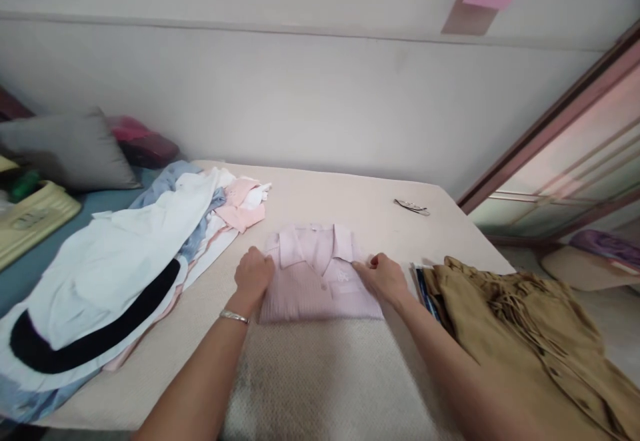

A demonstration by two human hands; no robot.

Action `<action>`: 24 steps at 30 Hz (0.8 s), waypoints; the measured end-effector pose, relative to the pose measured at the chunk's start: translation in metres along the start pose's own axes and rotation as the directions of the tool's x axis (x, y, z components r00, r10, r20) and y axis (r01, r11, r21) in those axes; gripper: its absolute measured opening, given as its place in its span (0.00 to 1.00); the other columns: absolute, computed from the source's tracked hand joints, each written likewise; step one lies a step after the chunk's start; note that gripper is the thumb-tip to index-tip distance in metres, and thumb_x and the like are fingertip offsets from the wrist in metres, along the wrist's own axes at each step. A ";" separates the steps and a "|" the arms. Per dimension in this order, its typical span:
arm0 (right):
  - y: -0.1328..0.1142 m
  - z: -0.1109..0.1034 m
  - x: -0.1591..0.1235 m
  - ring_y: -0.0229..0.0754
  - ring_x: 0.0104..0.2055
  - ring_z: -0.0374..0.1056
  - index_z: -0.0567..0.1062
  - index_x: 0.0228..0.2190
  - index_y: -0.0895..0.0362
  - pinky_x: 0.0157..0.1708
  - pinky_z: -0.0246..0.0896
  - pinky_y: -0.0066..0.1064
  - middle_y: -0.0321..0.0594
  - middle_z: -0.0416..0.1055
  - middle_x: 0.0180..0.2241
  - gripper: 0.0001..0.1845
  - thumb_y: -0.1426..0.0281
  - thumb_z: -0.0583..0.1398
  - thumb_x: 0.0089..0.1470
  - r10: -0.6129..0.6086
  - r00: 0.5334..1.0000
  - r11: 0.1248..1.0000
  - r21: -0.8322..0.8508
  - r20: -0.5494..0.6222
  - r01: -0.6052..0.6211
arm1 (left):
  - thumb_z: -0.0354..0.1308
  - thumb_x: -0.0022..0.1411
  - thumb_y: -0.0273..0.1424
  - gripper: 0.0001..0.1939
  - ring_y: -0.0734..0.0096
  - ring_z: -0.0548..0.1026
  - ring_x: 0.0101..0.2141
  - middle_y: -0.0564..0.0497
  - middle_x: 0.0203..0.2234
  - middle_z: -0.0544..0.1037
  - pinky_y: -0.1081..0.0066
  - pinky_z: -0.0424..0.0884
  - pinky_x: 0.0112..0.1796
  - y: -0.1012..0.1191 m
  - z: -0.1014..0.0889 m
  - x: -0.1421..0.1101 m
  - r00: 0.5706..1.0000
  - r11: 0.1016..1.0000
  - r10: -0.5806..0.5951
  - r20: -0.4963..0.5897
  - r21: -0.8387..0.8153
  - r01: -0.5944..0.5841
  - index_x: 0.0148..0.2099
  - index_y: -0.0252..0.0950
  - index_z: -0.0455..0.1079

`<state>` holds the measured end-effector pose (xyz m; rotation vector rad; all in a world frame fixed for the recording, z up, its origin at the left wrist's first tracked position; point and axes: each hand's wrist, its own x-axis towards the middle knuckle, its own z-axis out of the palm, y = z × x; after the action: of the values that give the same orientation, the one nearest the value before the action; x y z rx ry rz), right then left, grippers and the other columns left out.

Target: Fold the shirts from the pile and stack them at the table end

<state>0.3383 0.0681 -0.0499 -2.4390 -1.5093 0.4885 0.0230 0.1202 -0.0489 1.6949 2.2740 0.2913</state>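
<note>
A pale lilac collared shirt (300, 291) lies folded into a rectangle, its collar toward the wall and a small white emblem on its chest. My left hand (254, 273), with a silver bangle at the wrist, is closed on the shirt's left edge; its fingertips are partly hidden. On the opposite side, my right hand (384, 278) pinches the shirt's right edge near the shoulder. Both hands stay low, and the shirt rests on the beige padded surface (325, 374).
Left of the shirt is a loose heap of white, blue and pink clothes (125, 248). Brown garments (520, 341) are stacked at the right. Glasses (411, 208) lie farther back. A grey cushion (65, 151) and yellow basket (37, 218) stand far left, below the wall (300, 94).
</note>
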 end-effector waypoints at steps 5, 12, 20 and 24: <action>-0.018 0.019 -0.005 0.52 0.42 0.74 0.75 0.40 0.58 0.31 0.56 0.33 0.53 0.78 0.41 0.26 0.50 0.63 0.50 -0.001 0.998 1.000 -0.008 0.064 0.002 | 0.60 0.59 0.40 0.16 0.54 0.78 0.43 0.38 0.40 0.80 0.67 0.65 0.36 -0.007 0.010 -0.012 0.991 0.989 -0.028 0.128 -0.138 0.046 0.44 0.34 0.68; -0.025 0.017 -0.011 0.46 0.35 0.72 0.76 0.33 0.57 0.29 0.52 0.31 0.47 0.77 0.34 0.13 0.59 0.61 0.54 -0.111 0.992 0.993 0.045 0.057 0.109 | 0.64 0.55 0.36 0.12 0.59 0.77 0.36 0.42 0.33 0.80 0.69 0.64 0.33 -0.007 0.018 -0.015 0.992 0.929 -0.048 0.119 -0.360 0.088 0.36 0.33 0.70; -0.015 0.016 -0.013 0.45 0.35 0.71 0.77 0.37 0.60 0.29 0.55 0.30 0.45 0.77 0.34 0.17 0.59 0.60 0.55 -0.128 0.990 0.973 0.200 0.062 0.114 | 0.58 0.58 0.36 0.10 0.64 0.73 0.28 0.45 0.25 0.77 0.69 0.59 0.29 -0.012 0.010 -0.015 0.996 0.914 -0.020 0.090 -0.403 0.055 0.29 0.35 0.71; -0.012 0.018 -0.014 0.44 0.34 0.71 0.77 0.35 0.59 0.30 0.57 0.29 0.43 0.77 0.33 0.17 0.58 0.60 0.55 -0.149 0.982 0.968 0.221 0.116 0.121 | 0.57 0.56 0.35 0.13 0.66 0.70 0.27 0.49 0.20 0.72 0.69 0.56 0.30 -0.007 0.008 -0.018 0.997 0.931 0.064 0.050 -0.362 -0.041 0.22 0.37 0.67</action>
<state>0.3155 0.0611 -0.0595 -2.1618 -1.5720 0.7545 0.0244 0.1012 -0.0568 1.5496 1.9829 0.6191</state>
